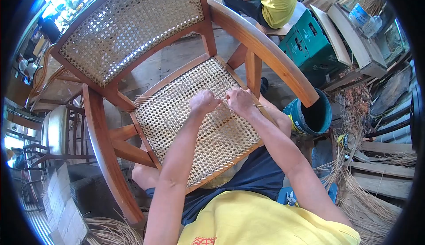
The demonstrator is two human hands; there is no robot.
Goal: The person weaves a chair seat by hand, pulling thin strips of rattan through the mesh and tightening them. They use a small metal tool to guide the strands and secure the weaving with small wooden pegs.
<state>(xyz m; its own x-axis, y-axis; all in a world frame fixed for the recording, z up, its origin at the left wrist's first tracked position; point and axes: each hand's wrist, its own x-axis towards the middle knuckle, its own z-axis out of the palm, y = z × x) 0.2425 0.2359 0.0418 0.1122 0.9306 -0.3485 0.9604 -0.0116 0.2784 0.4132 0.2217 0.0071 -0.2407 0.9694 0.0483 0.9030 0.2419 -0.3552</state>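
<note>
A wooden armchair (99, 152) stands in front of me, its seat woven with open-mesh cane (170, 125). Loose cane ends stick out along the seat's edges. My left hand (205, 101) is closed just above the middle of the weave, its fingertips pointing toward the other hand. Close beside it, my right hand (239, 101) is closed in a pinch near the seat's right side. A thin cane strand (265, 107) runs out from the right hand over the seat frame. What lies between the left fingertips is too small to make out.
A teal bucket (325, 112) stands under the right armrest (274, 55). Green crates (305, 41) and boards are beyond it. Bundles of loose cane (354, 200) lie at right. Another person in yellow (279, 6) sits behind. More chairs (57, 130) are at left.
</note>
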